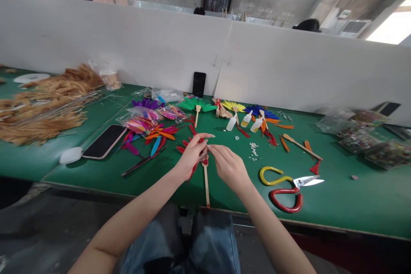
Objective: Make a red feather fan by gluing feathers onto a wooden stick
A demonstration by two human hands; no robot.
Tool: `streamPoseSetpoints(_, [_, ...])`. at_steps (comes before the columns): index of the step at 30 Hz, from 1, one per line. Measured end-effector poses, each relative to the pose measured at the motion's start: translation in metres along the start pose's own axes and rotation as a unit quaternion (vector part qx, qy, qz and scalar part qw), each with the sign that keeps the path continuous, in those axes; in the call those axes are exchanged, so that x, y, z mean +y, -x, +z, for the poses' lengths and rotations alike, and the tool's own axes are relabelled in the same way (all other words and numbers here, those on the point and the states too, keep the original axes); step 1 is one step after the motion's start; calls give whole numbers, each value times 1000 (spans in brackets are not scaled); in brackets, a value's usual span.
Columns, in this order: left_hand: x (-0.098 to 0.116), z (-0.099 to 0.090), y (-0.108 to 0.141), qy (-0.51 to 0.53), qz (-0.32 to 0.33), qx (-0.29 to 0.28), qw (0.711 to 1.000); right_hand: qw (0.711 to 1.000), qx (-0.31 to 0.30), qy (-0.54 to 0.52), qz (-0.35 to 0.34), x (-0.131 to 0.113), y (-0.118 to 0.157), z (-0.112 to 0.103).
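My left hand [192, 156] and my right hand [229, 166] meet over a red feather fan [181, 149] near the front of the table. The fan's wooden handle [206, 184] points toward me, down to the table edge. My left thumb and fingers are closed close to the fan's head, with the index finger stretched out. The right fingertips pinch together, touching or nearly touching the left ones. Whatever lies between the fingertips is too small or hidden to make out. Just beyond are small white beads [253, 150] and glue bottles [231, 122].
Scissors [293, 186] with yellow and red handles lie at right. Green [197, 106], yellow [233, 106] and blue [261, 111] feather fans line the back. Loose feathers [157, 137], a phone [104, 141] and dried grass [48, 107] are at left. A white partition [154, 47] stands behind.
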State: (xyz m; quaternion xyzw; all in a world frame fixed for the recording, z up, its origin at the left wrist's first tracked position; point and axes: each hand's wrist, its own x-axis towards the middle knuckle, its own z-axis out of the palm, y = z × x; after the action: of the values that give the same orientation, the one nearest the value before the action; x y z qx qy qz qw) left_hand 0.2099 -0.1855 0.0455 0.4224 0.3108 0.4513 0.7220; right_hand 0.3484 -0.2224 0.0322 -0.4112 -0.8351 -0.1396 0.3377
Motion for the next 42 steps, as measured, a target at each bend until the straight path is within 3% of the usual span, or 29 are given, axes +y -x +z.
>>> streamPoseSetpoints(13, [2, 0, -1, 49, -16, 0, 999, 999, 21, 11, 25, 7, -1, 11])
streamPoseSetpoints(18, [1, -2, -4, 46, -1, -29, 999, 991, 38, -64, 109, 16, -6, 8])
streamPoseSetpoints(21, [2, -3, -6, 26, 5, -25, 999, 957, 21, -195, 215, 22, -6, 4])
streamPoseSetpoints(25, [5, 0, -9, -2, 43, 11, 999, 850, -72, -408, 324, 23, -2, -3])
streamPoseSetpoints(27, [5, 3, -12, -9, 64, 21, 998, 799, -127, -474, 348, 18, 0, -3])
streamPoseSetpoints(29, [4, 8, -17, -14, 77, 19, 997, 767, -159, -509, 356, 12, 2, -1])
streamPoseSetpoints(31, [2, 12, -21, -23, 88, 8, 996, 754, -174, -527, 351, 7, 2, 3])
streamPoseSetpoints(36, [-2, 18, -32, -5, 92, -43, 995, 769, -184, -521, 322, 8, -3, 13])
streamPoseSetpoints(42, [-4, 12, -44, 73, 77, -75, 992, 735, -210, -571, 298, 17, -11, 21])
